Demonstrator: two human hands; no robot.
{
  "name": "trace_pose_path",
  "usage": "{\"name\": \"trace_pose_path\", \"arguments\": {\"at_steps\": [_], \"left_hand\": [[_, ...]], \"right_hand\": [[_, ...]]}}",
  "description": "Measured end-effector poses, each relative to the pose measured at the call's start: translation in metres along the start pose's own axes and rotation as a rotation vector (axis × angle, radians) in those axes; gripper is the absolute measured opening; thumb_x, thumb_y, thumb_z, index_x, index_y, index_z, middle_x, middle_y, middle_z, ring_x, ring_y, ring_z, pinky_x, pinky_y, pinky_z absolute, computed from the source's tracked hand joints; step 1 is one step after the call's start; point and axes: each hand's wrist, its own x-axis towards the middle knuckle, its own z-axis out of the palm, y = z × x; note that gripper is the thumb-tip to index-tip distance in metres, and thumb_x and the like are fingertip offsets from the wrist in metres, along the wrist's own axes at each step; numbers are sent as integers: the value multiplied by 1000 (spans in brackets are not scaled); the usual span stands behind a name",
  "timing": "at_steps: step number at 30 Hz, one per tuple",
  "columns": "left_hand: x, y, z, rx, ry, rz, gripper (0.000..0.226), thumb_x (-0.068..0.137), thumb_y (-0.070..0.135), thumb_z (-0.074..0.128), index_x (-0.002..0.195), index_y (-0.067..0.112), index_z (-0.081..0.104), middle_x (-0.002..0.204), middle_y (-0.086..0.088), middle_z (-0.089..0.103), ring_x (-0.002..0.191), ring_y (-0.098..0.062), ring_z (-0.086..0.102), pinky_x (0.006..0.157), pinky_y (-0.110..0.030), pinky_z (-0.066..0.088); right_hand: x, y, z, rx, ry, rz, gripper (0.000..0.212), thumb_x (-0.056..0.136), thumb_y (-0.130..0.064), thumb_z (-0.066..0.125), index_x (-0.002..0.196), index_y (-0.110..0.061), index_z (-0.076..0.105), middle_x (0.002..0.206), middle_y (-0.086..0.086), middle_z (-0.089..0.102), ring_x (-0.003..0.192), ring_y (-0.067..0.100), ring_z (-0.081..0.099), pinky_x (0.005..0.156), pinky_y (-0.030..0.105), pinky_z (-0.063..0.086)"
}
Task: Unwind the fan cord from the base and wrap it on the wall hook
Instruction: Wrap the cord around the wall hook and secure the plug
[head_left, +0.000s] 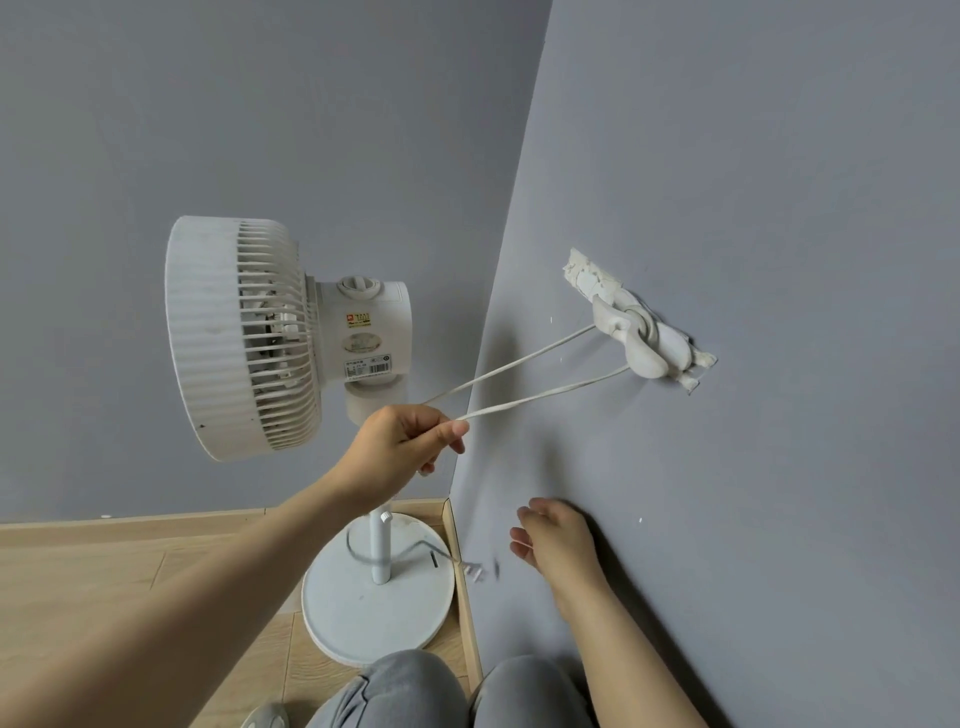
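Observation:
A white pedestal fan (244, 338) stands in the room corner on a round white base (379, 608). Its white cord (524, 358) runs in two strands from my left hand (405, 447) up to a white wall hook (631, 335) on the right wall, where it loops around the hook. My left hand pinches both strands just right of the fan's neck. The cord's plug end (475, 571) is blurred near the base's right edge. My right hand (550, 535) is below, fingers apart, holding nothing, close to the plug.
Grey walls meet in a corner behind the fan. Torn white tape (587, 278) sits around the hook. Wooden floor and skirting (470, 597) lie below. My knees in grey trousers (415, 691) are at the bottom edge, next to the base.

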Motion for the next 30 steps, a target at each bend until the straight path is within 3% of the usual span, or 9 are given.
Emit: {"name": "trace_pose_path", "arguments": {"at_steps": [2, 5, 8, 10, 15, 18, 20, 24, 30], "left_hand": [[0, -4, 0, -68, -17, -19, 29, 86, 37, 61, 79, 12, 74, 61, -6, 56, 59, -12, 52, 64, -18, 47], [-3, -9, 1, -147, -49, -29, 26, 89, 30, 61, 86, 9, 75, 65, -7, 56, 62, -13, 53, 65, -19, 48], [-6, -13, 2, -135, -54, -21, 23, 90, 25, 60, 89, 7, 74, 66, -6, 54, 62, -11, 53, 63, -15, 48], [-7, -17, 2, -124, -34, -25, 21, 90, 25, 60, 87, 10, 74, 69, -10, 53, 62, -10, 55, 59, -12, 48], [-14, -24, -4, -220, 40, -71, 20, 92, 22, 59, 85, 9, 73, 65, -11, 44, 65, -23, 49, 56, -13, 50], [-16, -27, -5, -239, 29, -59, 21, 91, 22, 60, 87, 7, 74, 57, -3, 46, 58, -17, 49, 58, -18, 54], [-18, -28, -5, -241, 25, -51, 22, 90, 24, 61, 87, 8, 75, 53, 2, 45, 52, -10, 47, 59, -22, 54], [-20, -32, -6, -250, 43, -51, 21, 88, 27, 63, 85, 10, 76, 47, 8, 47, 53, -12, 48, 59, -24, 49], [-24, -33, -2, -305, 49, -55, 21, 87, 28, 64, 83, 12, 76, 52, 3, 47, 55, -14, 47, 60, -23, 47]], "right_hand": [[-6, -6, -2, -101, 13, -123, 27, 93, -4, 53, 119, 0, 58, 89, 5, 63, 78, 20, 63, 74, 30, 55], [-23, -22, -6, -258, 53, -370, 20, 90, -8, 57, 105, -13, 69, 84, -2, 69, 79, 16, 67, 78, 33, 57], [-47, -45, -4, -365, 35, -643, 19, 88, -9, 61, 86, -26, 70, 77, -10, 71, 74, 4, 66, 71, 15, 52], [-60, -61, -1, -463, 60, -857, 18, 86, -8, 63, 88, -23, 72, 78, -13, 70, 72, 3, 64, 63, 5, 45], [-72, -90, 5, -656, 140, -1277, 19, 81, -7, 62, 97, -13, 72, 91, -5, 64, 75, 6, 57, 64, 0, 41], [-68, -100, 7, -819, 189, -1304, 25, 79, -2, 66, 101, -13, 72, 100, -3, 64, 74, 0, 50, 67, 3, 37], [-63, -106, 8, -957, 214, -1279, 27, 77, 1, 67, 100, -13, 73, 100, -1, 65, 79, 7, 55, 70, 9, 37], [-60, -129, 15, -1323, 118, -1097, 23, 86, -7, 59, 103, -17, 71, 108, -1, 63, 108, 20, 56, 81, 32, 49], [-56, -163, 30, -1610, 2, -886, 19, 84, -10, 58, 87, -22, 73, 94, 1, 70, 88, 25, 65, 66, 26, 42]]}}
